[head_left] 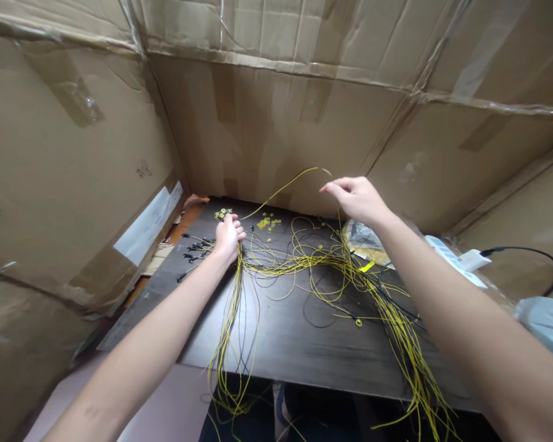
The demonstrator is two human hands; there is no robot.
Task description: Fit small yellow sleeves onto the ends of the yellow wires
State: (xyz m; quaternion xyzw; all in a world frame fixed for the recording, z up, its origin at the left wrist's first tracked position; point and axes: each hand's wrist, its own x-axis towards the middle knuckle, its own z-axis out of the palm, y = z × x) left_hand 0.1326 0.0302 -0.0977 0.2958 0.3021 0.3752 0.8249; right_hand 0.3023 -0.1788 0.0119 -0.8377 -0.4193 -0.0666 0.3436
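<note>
Several cardboard walls [267,116] rise around the dark table [299,350], and from where I stand, yellow wires [306,265] sprawl over the table, some drooping past its near edge. Above the table's left part, the left hand [229,238] is closed round a bunch of them; above its far side, the right hand [354,195] is narrowed at a looping strand, its hold unclear to me. Little yellow pieces [264,224] lie near the table's far edge
</note>
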